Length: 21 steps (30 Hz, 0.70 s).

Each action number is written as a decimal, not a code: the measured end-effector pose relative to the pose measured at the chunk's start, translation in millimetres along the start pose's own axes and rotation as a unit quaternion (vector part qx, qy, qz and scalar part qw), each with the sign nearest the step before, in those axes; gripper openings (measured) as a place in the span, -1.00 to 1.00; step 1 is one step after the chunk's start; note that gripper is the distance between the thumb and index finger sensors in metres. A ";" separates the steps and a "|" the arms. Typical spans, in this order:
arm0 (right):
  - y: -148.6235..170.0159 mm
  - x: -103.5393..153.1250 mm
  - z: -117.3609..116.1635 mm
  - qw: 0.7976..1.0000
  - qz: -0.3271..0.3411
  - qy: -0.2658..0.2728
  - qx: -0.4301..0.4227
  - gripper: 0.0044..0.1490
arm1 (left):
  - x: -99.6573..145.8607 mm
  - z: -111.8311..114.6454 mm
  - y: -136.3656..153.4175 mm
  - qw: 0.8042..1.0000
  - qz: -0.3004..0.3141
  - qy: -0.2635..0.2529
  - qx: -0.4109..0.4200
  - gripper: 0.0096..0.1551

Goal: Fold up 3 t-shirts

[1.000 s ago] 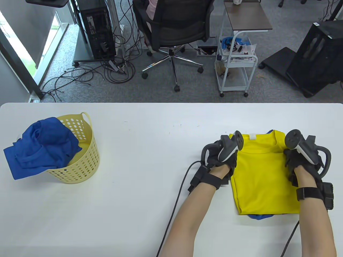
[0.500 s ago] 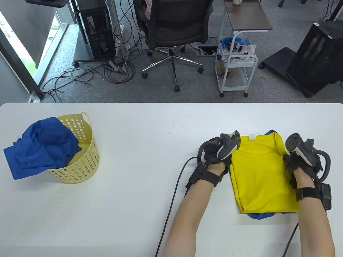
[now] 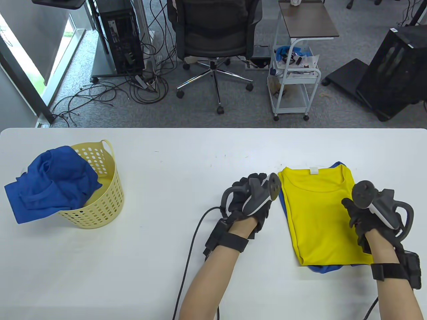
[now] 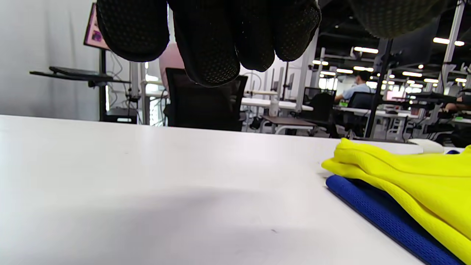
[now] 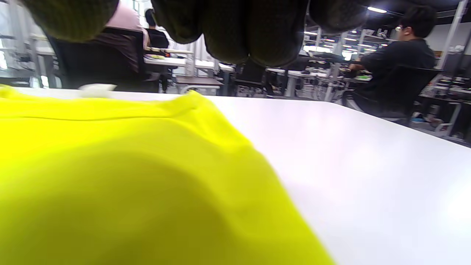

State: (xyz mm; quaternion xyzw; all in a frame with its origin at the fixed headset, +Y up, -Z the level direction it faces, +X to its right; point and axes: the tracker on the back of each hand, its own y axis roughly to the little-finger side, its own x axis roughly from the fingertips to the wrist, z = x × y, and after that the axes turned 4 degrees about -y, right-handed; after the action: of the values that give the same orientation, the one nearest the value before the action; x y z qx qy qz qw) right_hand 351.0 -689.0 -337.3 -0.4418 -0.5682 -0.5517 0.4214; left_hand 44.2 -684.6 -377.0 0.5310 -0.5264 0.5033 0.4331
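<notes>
Fingers [image 4: 206, 40] off folded yellow t-shirt [image 3: 322, 216], stacked on blue t-shirt [image 4: 386, 217].

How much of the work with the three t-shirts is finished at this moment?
Done: the yellow t-shirt lies folded on a folded blue t-shirt. In hand: nothing; the left hand and right hand hold no cloth. Left: the crumpled blue t-shirt in the basket.

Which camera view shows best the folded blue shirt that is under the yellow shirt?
The left wrist view: the blue shirt lies flat beneath the yellow shirt. The table view shows only blue slivers; the right wrist view shows none.
</notes>
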 end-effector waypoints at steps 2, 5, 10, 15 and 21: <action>-14.8 17.7 3.6 1.000 0.024 0.010 -0.010 -0.15 | 12.6 -12.0 19.3 1.000 -0.003 -0.008 0.011 -0.17; -31.3 35.2 5.9 0.999 0.049 0.013 -0.016 -0.14 | 26.7 -24.6 44.0 1.000 -0.007 -0.009 0.020 -0.11; -65.0 66.8 2.1 0.993 0.109 0.004 -0.042 -0.04 | 51.2 -41.5 97.2 0.998 -0.014 0.013 0.055 -0.09; -77.9 75.5 -13.4 0.989 0.130 -0.016 -0.067 0.01 | 68.0 -49.7 147.2 0.999 -0.016 0.006 0.045 -0.06; -76.5 79.6 -36.2 0.981 0.152 -0.045 -0.110 0.06 | 78.8 -56.3 197.5 0.999 -0.038 -0.019 0.015 -0.07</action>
State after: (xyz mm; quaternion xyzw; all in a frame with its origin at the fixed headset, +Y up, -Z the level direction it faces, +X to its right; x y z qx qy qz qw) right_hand 256.4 -722.3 -278.5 -0.5910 -0.4482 -0.5201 0.4235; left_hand -161.5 -652.5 -306.1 0.5668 -0.5065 0.4837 0.4339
